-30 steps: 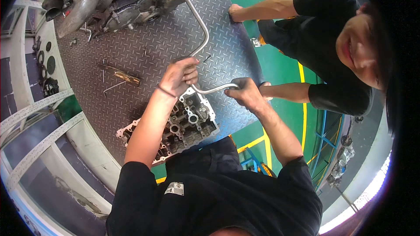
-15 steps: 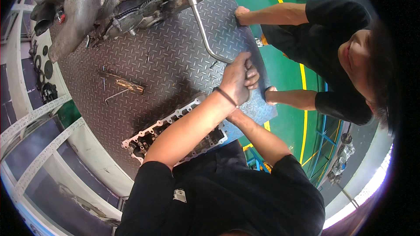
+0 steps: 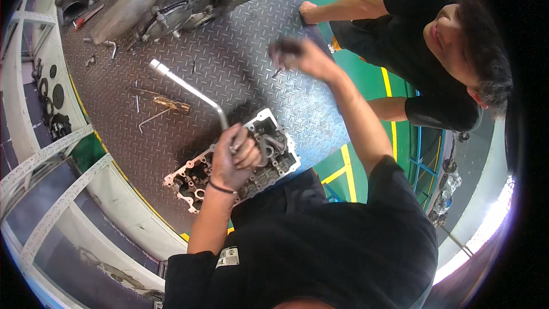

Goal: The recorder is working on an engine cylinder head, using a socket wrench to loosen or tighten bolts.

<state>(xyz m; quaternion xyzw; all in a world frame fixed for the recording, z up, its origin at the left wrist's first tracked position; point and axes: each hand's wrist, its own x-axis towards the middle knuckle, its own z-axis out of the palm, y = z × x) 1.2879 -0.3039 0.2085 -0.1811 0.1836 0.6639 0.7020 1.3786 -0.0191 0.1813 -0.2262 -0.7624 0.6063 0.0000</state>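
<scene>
My left hand [image 3: 233, 157] is closed round the handle of a bent steel socket wrench [image 3: 191, 90], whose socket end points up and left over the table. Below this hand lies a cylinder head [image 3: 280, 166] with a pale flange and open chambers, partly hidden by the hand and wrist. Reaching out to the right, my right hand [image 3: 306, 60] is over the far part of the table. Its fingers look dark and smeared by motion, so their grip does not show. A small bolt-like piece [image 3: 277, 72] appears just under them.
A dirty engine [image 3: 194, 3] with a large pipe fills the far left of the diamond-plate table [image 3: 217, 51]. A wood piece [image 3: 171, 105], a hex key [image 3: 153, 120] and small parts lie at left. At right a person [image 3: 394, 51] rests a hand on the table edge.
The wrench has come off the engine and swung down and left in my left hand. My right hand has moved from beneath the left forearm out to the far right of the table.
</scene>
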